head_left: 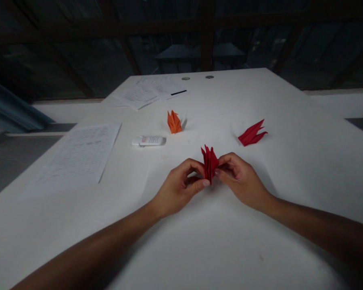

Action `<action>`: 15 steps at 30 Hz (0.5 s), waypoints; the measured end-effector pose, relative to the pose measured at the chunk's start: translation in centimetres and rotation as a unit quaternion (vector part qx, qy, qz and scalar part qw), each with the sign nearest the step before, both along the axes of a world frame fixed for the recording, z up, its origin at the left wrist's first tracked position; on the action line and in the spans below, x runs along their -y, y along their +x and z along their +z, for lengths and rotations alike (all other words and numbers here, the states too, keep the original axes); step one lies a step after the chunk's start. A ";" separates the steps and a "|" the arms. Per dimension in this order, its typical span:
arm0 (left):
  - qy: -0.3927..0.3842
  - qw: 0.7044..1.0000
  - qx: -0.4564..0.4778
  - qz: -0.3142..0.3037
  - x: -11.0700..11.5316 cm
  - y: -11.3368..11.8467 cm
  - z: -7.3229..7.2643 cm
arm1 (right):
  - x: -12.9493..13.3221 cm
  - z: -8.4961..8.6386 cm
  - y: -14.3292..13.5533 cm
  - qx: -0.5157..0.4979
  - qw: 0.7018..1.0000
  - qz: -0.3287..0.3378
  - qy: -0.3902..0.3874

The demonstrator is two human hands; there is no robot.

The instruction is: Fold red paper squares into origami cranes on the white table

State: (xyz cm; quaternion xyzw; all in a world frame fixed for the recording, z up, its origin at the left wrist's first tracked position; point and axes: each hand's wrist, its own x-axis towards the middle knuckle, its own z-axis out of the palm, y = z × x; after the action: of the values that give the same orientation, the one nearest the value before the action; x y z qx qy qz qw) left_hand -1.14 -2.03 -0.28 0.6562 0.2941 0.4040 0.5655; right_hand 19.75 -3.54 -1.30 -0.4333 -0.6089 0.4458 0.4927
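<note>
Between my two hands, just above the white table [205, 249], is a red folded-paper crane [210, 163] with its points facing up. My left hand [183, 185] pinches its left side, thumb at the lower front edge. From the right, my right hand [242, 179] grips its other side between thumb and fingers. Another red paper crane [252, 133] lies folded flat on the table, beyond my right hand. An orange paper crane [174, 122] stands farther off, past my left hand.
A white remote control [149, 140] lies left of the orange crane. Printed sheets [78, 153] cover part of the table's left side, and more papers [145, 94] lie at the far left. Two round cable-hole covers [209, 77] sit near the far edge, before dark windows.
</note>
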 end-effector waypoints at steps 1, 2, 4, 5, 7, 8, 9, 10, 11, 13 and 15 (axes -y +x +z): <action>0.000 1.000 0.003 -0.002 0.0 0.0 0.0 | 0.0 0.0 0.0 -0.002 1.000 -0.003 -0.002; 0.000 1.000 0.004 -0.003 0.0 0.0 -0.1 | 0.0 0.0 0.0 -0.003 1.000 -0.004 -0.004; 0.000 1.000 0.004 -0.003 0.0 0.1 -0.1 | 0.0 -0.1 0.1 -0.005 1.000 -0.004 -0.005; 0.000 1.000 0.003 -0.004 0.0 0.1 0.0 | 0.0 -0.1 0.2 -0.006 1.000 -0.004 -0.006; 0.007 1.000 -0.001 -0.008 0.1 0.1 0.1 | 0.0 -0.1 0.3 -0.008 1.000 -0.002 -0.012; 0.016 1.000 0.001 -0.009 0.1 0.1 0.2 | 0.1 -0.1 0.3 -0.012 1.000 -0.006 -0.013; 0.027 1.000 0.002 -0.010 0.1 0.0 0.3 | 0.1 -0.1 0.3 -0.012 1.000 -0.008 -0.013; 0.044 0.999 -0.001 -0.010 0.1 0.0 0.4 | 0.2 0.0 0.3 -0.011 1.000 -0.012 -0.004; 0.069 0.998 -0.010 -0.006 0.1 -0.1 0.5 | 0.3 0.0 0.3 -0.010 1.000 -0.017 0.013; 0.138 0.990 -0.042 0.007 0.1 -0.3 0.6 | 0.5 0.1 0.3 -0.012 0.998 -0.013 0.052; 0.211 0.975 -0.064 0.019 0.1 -0.4 0.7 | 0.7 0.2 0.3 -0.020 0.996 0.001 0.086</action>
State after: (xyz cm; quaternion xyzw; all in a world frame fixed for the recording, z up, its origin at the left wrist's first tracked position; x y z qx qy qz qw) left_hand -1.57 -2.14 0.42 0.7796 0.2504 0.4245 0.3865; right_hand 20.10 -4.24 -1.13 -0.3796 -0.6354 0.4004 0.5402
